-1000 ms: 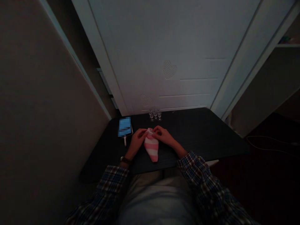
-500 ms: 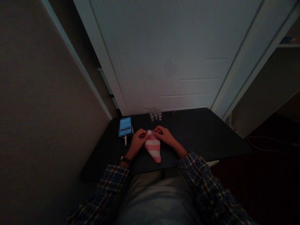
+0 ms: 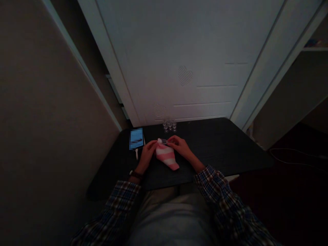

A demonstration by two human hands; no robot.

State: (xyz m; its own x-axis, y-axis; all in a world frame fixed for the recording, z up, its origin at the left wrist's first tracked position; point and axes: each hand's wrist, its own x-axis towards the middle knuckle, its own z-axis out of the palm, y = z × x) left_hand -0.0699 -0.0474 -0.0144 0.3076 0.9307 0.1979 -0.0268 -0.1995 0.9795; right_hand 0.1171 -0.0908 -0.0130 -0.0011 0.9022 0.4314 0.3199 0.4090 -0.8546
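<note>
My left hand (image 3: 148,153) is closed on the upper edge of a pink-and-white striped cloth (image 3: 167,156), whose lower end hangs down to the right. A white tuft of the cloth covers one end of a small clear stemmed glass (image 3: 164,141). At the glass's other end, the fingers of my right hand (image 3: 182,148) pinch it from the right. Both hands are just above the dark table (image 3: 212,147). The dim light hides the finer detail of the fingertips.
Several small stemmed glasses (image 3: 170,126) stand in a group at the table's back edge, near a white door (image 3: 153,61). To the left lies a device with a lit, blurred screen (image 3: 136,138), a white cable plug (image 3: 136,153) at its lower side. A wall (image 3: 51,119) borders the left.
My left hand has shifted slightly left and turned the cloth, so its lower tip has swung to the right and up. More of the glass between my hands shows now.
</note>
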